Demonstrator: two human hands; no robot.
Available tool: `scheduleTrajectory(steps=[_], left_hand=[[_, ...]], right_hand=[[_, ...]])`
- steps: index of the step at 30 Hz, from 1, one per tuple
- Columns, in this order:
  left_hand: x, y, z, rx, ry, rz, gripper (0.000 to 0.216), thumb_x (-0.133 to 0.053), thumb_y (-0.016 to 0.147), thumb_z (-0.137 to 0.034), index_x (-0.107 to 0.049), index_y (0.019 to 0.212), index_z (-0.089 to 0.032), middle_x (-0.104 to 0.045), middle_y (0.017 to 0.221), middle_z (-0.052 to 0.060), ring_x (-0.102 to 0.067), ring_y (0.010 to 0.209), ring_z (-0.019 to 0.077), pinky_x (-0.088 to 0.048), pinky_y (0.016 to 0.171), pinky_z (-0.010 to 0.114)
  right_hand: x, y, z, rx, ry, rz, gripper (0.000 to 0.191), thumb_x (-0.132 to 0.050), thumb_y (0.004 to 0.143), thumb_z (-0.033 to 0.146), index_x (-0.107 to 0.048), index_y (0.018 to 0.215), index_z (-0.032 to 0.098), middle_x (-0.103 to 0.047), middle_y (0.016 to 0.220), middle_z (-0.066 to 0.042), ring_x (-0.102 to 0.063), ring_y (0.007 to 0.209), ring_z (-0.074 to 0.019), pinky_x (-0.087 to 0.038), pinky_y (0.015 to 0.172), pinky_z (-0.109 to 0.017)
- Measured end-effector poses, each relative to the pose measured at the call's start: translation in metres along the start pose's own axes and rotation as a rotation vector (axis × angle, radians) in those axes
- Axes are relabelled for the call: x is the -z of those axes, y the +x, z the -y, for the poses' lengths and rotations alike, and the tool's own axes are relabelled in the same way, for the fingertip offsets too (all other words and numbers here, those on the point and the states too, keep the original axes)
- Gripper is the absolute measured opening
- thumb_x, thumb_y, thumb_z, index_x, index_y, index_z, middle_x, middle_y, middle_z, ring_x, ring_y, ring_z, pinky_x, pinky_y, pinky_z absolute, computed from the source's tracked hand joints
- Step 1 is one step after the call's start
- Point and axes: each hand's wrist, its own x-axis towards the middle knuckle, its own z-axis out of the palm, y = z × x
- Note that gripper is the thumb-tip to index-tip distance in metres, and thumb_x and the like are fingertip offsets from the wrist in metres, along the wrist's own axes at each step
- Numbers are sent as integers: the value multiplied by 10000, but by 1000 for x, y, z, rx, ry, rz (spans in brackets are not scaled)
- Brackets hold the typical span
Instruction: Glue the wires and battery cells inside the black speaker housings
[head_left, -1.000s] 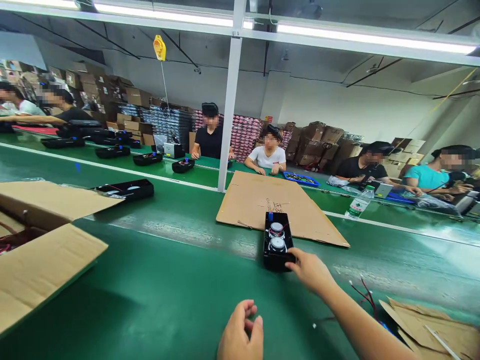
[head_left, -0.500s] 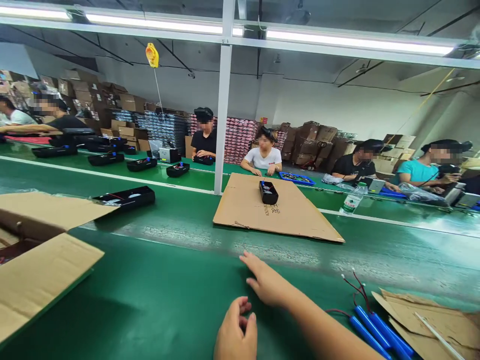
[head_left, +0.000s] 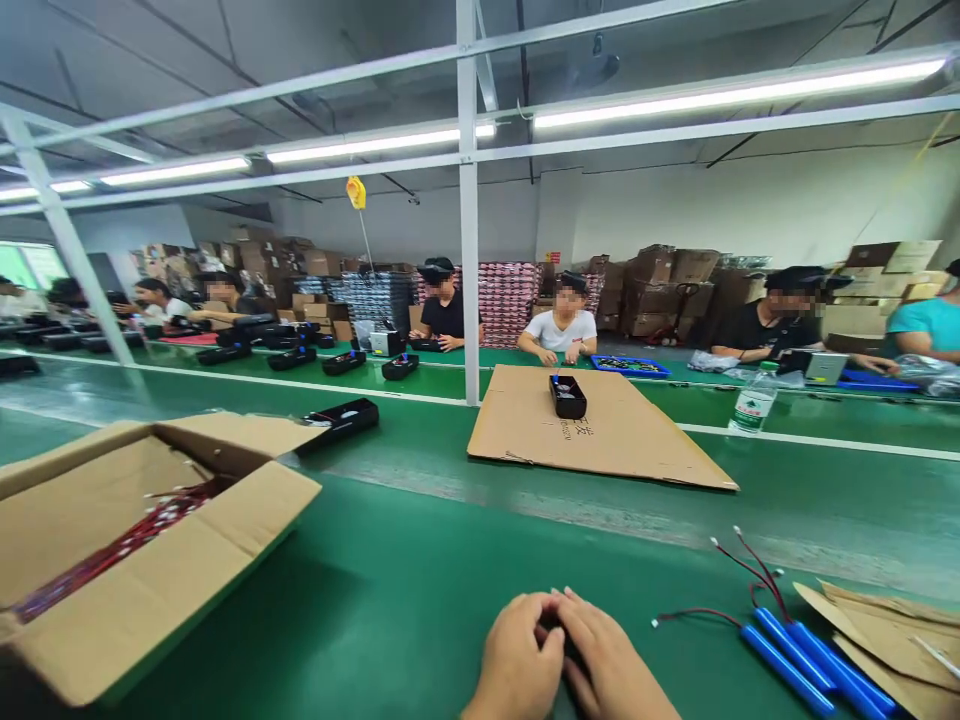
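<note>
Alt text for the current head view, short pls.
A person's left hand and right hand are close together, low over a green work surface. Beyond them, an open black case rests on a flat cardboard sheet; an open carton of red wires is at left, wired blue cylinders at right, and co-workers line the far side.

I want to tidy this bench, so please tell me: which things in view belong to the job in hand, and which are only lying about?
Likely part of the job:
black casing on the cardboard sheet
wired blue cylinders
red wires in the open carton

Probably just lying about:
plastic bottle
creased brown cardboard
</note>
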Motion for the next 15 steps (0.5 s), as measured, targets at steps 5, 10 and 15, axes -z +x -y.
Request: scheduleTrajectory(steps=[5, 10, 15], left_hand=[[0, -10, -2, -22, 62, -6, 395, -474, 681, -191, -670, 1023, -228, -669, 996, 57, -578, 903, 212, -440, 861, 365], [-3, -12, -4, -34, 89, -14, 416, -471, 682, -189, -662, 1050, -227, -663, 1019, 59, -573, 922, 214, -432, 889, 377], [-5, -11, -3, -39, 92, -16, 419, -469, 687, -189, -661, 1057, -233, -661, 1000, 56, -569, 920, 214, -428, 897, 379]], right_hand=[[-7, -3, -8, 7, -47, 10, 531, -431, 821, 232, -474, 1317, 47, -466, 1366, -188, -438, 1276, -299, -377, 1067, -516], [-9, -5, -11, 26, -29, -44, 514, -450, 813, 230, -504, 1297, 65, -493, 1346, -181, -464, 1256, -296, -397, 1056, -504], [-6, -5, -9, 30, 8, -80, 507, -478, 799, 218, -519, 1287, 86, -517, 1327, -176, -487, 1236, -293, -414, 1046, -498]])
